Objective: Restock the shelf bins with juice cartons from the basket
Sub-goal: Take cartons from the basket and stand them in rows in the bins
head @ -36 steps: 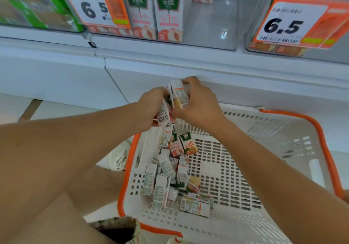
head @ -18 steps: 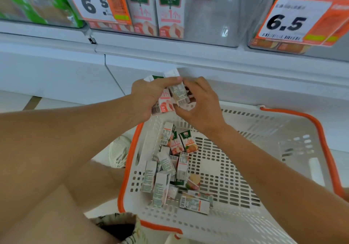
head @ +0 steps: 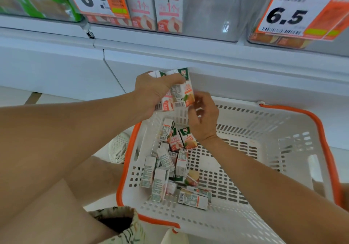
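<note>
Loose juice cartons (head: 170, 175) lie heaped in the white basket (head: 264, 130) below both hands. Just above them the right hand (head: 203, 116) hangs empty, fingers loosely curled, beside the left hand (head: 153, 92) — its fingers wrap several held cartons (head: 179, 92). Beyond the fingertips sits the clear shelf bin (head: 211, 15) — two upright cartons (head: 154, 6) inside.

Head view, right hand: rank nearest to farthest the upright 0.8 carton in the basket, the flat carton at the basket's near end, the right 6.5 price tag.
From the right hand:
1. Upright 0.8 carton, just below-left of the wrist, at the basket's far end.
2. Flat carton, lying at the near end of the pile.
3. Right 6.5 price tag, up on the shelf bin, upper right.
</note>
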